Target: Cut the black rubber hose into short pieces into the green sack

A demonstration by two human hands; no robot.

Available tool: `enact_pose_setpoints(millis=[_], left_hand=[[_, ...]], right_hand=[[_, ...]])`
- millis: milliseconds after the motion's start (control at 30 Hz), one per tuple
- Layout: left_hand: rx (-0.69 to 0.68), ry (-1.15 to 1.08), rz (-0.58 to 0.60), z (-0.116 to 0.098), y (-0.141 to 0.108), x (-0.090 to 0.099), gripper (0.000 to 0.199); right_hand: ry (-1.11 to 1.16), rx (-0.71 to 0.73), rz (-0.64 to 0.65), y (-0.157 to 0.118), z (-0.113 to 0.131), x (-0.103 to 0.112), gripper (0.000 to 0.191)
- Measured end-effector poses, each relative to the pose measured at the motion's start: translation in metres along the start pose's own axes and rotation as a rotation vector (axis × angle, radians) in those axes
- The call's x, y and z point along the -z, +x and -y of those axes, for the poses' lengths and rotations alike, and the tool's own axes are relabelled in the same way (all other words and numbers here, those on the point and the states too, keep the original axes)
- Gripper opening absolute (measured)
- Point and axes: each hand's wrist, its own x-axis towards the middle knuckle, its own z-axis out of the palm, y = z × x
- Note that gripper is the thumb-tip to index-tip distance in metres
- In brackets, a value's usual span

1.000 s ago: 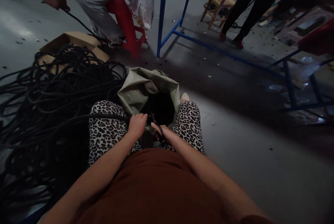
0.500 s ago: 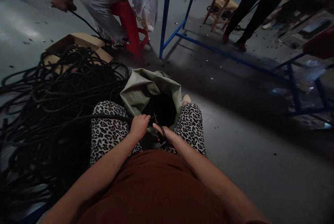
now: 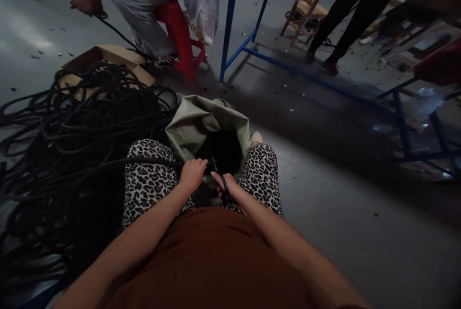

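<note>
My left hand [image 3: 193, 173] is closed around a black rubber strip [image 3: 151, 160] that runs in from the left across my knee. The strip's end pokes out just past my fingertips. In my right hand [image 3: 226, 185] is a pair of scissors [image 3: 225, 186] with black handles, its blades pointing up beside the strip's end. Both hands are over the near rim of an open greenish woven sack [image 3: 190, 112] between my knees. The sack's inside is dark, and what lies in it cannot be made out.
A large tangle of black strips [image 3: 79, 126] covers the floor at left, partly over a cardboard box [image 3: 118, 54]. Another person's hand [image 3: 86, 1] holds a similar strip near a red stool [image 3: 182, 35]. A blue table frame [image 3: 227, 25] stands ahead; a wooden chair [image 3: 306, 4] is behind.
Both hands stay almost in place over the sack, with the strip and scissors still held. The view has shifted very slightly.
</note>
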Motion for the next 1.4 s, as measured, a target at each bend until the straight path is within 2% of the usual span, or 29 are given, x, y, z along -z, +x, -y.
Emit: enact_pose_setpoints(millis=[167, 500, 700, 933, 1200, 1400], left_hand=[[-0.010, 0.030, -0.010, 0.003, -0.004, 0.003, 0.037], [0.014, 0.031, 0.025, 0.005, -0.002, 0.000, 0.030], [0.077, -0.002, 0.036, 0.006, -0.002, 0.003, 0.031], [0.091, 0.031, -0.006, 0.010, -0.001, 0.004, 0.033], [0.077, 0.031, -0.027, 0.010, 0.000, 0.000, 0.033], [0.039, 0.018, -0.040, 0.008, -0.001, -0.002, 0.032]], right_hand=[[0.000, -0.010, -0.025, 0.004, -0.003, 0.000, 0.044], [-0.064, -0.023, -0.070, 0.015, -0.011, -0.003, 0.042], [-0.030, -0.012, -0.113, 0.008, -0.006, -0.001, 0.043], [0.104, -0.041, 0.019, -0.008, -0.001, 0.001, 0.048], [0.063, -0.038, 0.066, -0.016, 0.006, -0.001, 0.048], [0.073, -0.033, 0.072, -0.011, 0.004, -0.001, 0.047]])
